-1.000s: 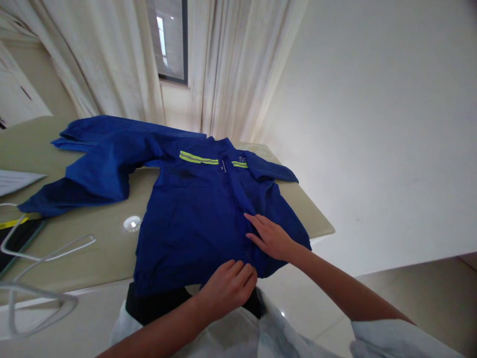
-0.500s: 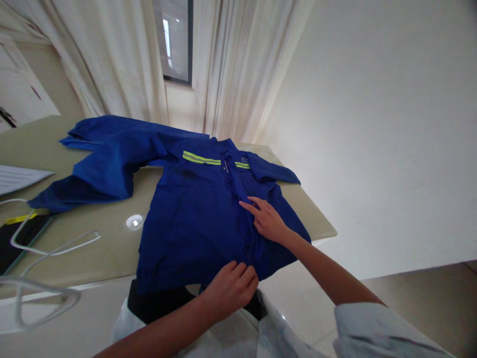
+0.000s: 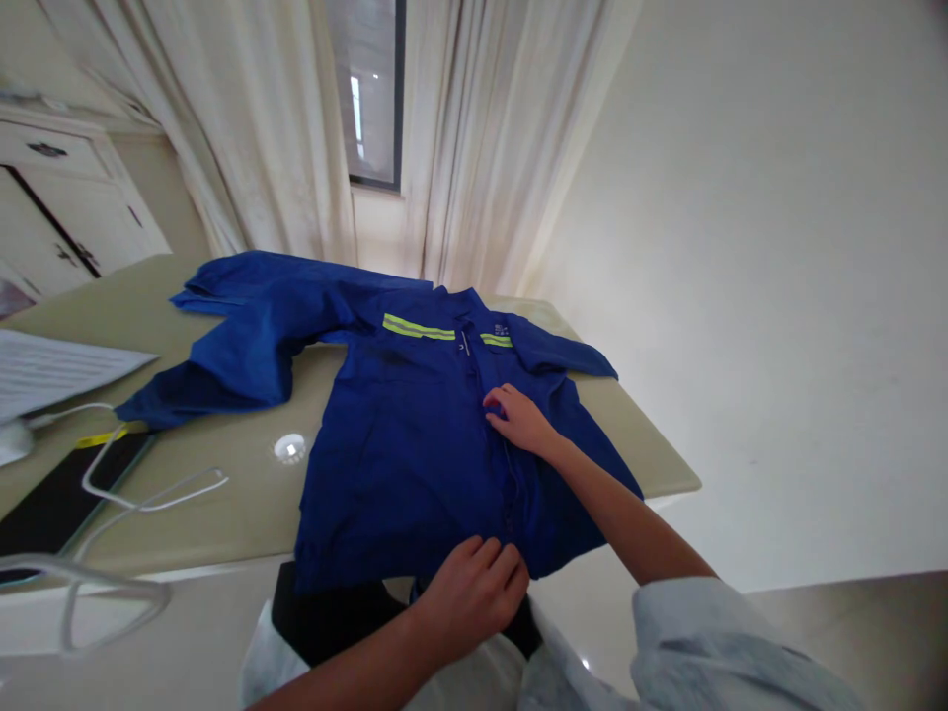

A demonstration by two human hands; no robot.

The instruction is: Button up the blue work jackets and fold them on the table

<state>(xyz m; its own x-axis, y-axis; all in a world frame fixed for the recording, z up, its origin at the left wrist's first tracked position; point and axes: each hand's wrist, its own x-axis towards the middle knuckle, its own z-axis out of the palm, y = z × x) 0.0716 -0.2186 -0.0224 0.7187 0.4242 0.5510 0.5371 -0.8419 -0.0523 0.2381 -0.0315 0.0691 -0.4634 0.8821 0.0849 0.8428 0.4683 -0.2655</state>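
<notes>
A blue work jacket (image 3: 400,425) lies front side up, with yellow-green reflective strips on its chest and a zipper (image 3: 465,343) down the front. At its bottom hem, my left hand (image 3: 478,590) is closed on the fabric beside the front opening; the fingertips are partly hidden. My right hand (image 3: 520,420) rests on the front placket about mid-length, thumb and forefinger bent with a gap between them. One sleeve (image 3: 244,355) stretches out to the left, and the other sleeve (image 3: 563,346) lies to the right.
The jacket's hem hangs over the near edge of the pale table (image 3: 252,513). On the left are a printed sheet (image 3: 66,370), a dark flat device (image 3: 66,499) and a white cable (image 3: 170,502). A round white disc (image 3: 289,449) sits on the tabletop. Curtains (image 3: 281,128) hang behind.
My right hand has shifted slightly up the placket, its fingers now more bent than spread. The left hand stays at the hem. The view has turned a little left.
</notes>
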